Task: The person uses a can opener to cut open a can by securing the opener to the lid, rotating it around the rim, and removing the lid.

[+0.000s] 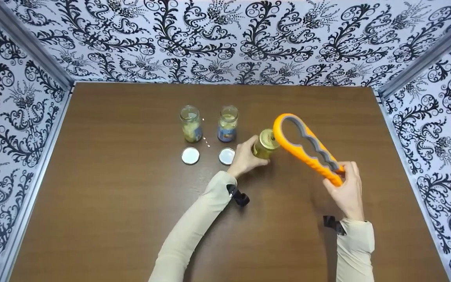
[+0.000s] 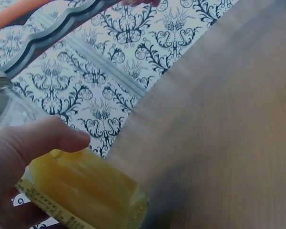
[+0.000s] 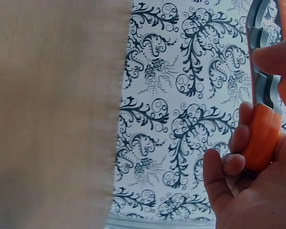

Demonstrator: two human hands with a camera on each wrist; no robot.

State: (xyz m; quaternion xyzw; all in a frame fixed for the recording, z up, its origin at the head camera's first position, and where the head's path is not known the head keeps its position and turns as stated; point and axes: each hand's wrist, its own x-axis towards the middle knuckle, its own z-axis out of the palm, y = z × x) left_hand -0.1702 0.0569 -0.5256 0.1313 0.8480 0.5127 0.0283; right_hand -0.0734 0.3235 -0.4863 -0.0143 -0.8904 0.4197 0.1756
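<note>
A glass jar with a gold lid (image 1: 268, 139) is gripped around its side by my left hand (image 1: 246, 157); in the left wrist view the jar (image 2: 86, 186) holds yellow contents, with the thumb across it. My right hand (image 1: 349, 192) holds the handle end of an orange and grey opener (image 1: 307, 156), its wide loop beside the jar's lid in the head view. In the right wrist view the fingers of the right hand (image 3: 257, 191) curl round the orange end of the opener (image 3: 264, 138). Whether loop and lid touch, I cannot tell.
Two lidless jars, one at the left (image 1: 191, 127) and one nearer the middle (image 1: 227, 125), stand on the brown table (image 1: 112, 188). Below them lie two white lids (image 1: 190, 156) (image 1: 226, 156). Small white bits lie between the jars. Patterned walls (image 1: 210, 47) surround the table.
</note>
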